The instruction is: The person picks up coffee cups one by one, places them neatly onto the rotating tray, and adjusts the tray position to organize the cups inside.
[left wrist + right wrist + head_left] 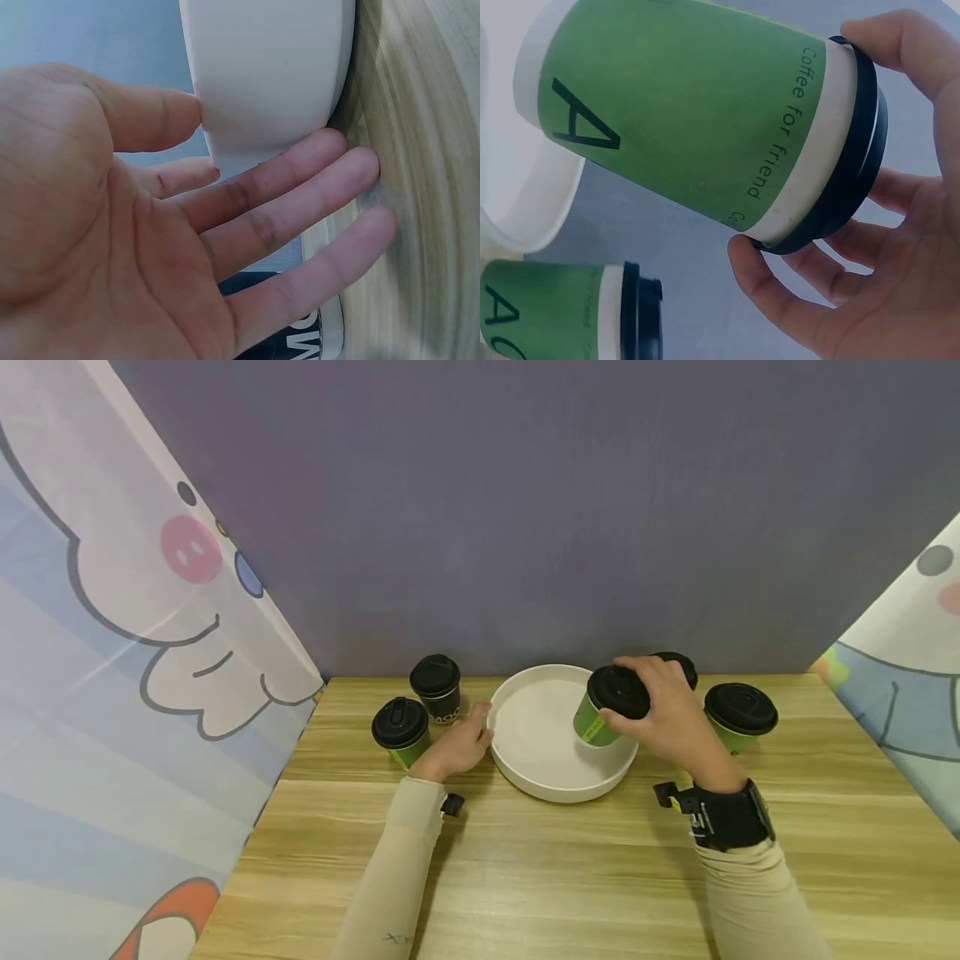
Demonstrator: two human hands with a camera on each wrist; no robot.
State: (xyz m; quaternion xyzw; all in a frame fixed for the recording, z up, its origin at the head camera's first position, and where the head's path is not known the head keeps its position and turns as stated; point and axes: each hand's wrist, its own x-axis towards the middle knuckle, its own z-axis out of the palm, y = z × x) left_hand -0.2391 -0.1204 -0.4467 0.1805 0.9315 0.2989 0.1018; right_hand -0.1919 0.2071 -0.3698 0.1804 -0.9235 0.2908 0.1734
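A round white tray [528, 718] with a low raised rim lies on the wooden table. My left hand [459, 745] is at its left edge; in the left wrist view the thumb and extended fingers touch the tray's outer wall [262, 67]. With thumb and fingers around the black lid, my right hand [667, 718] grips a green paper cup [591, 725] from above. This cup is slightly tilted over the right part of the tray. "Coffee for friend" is printed on the cup's green side [682, 97] in the right wrist view.
Left of the tray stand a black-lidded green cup [405, 747] and a black cup [442, 703] with white lettering. On the right is another green cup [733, 739]; a further black lid [681, 664] shows partly behind my right hand. A grey wall [525, 527] rises behind the table.
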